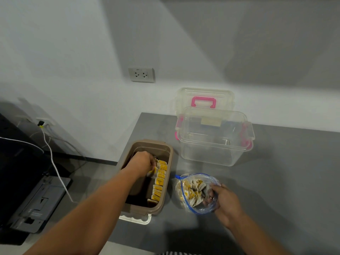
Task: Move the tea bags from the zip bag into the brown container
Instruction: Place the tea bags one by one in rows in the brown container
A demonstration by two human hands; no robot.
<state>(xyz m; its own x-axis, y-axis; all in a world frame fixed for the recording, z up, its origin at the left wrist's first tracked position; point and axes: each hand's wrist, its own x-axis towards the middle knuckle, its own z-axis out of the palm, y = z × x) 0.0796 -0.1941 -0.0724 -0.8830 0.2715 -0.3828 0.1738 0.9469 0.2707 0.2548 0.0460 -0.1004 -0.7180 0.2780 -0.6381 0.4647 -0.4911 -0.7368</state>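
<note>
Fingers (152, 162) of my left hand (142, 163) pinch a tea bag (154, 171) into the row inside the brown container (147, 142). My right hand (225, 201) grips the zip bag (206, 179), where more lie. They look light, soft and tearable, so I'd take each by its body.

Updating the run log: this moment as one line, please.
left hand: holds tea bags in brown container | right hand: grips zip bag | progress: row packed, more in zip bag
</note>
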